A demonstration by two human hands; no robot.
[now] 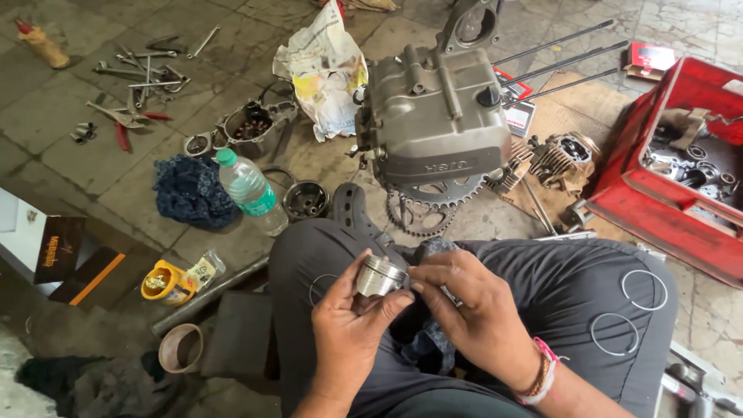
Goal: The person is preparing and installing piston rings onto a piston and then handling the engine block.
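Observation:
My left hand (350,325) grips a silver metal piston (380,276) over my lap, crown tilted to the right. My right hand (472,302) sits beside it, fingertips touching the piston's top edge, with a dark blue rag (430,348) under the palm. Two thin metal rings (644,289) lie on my grey trouser leg at the right, the second ring (614,334) nearer my knee. Another faint ring (321,288) rests on my left thigh. A grey engine block (437,116) stands on the floor just ahead of my knees.
A sprocket (422,210) lies under the engine. A plastic water bottle (251,191), dark cloth (190,192), engine cover (255,124) and scattered wrenches (139,73) are at left. A red crate (681,166) of parts stands right, long rods (561,62) behind. Yellow tin (164,282).

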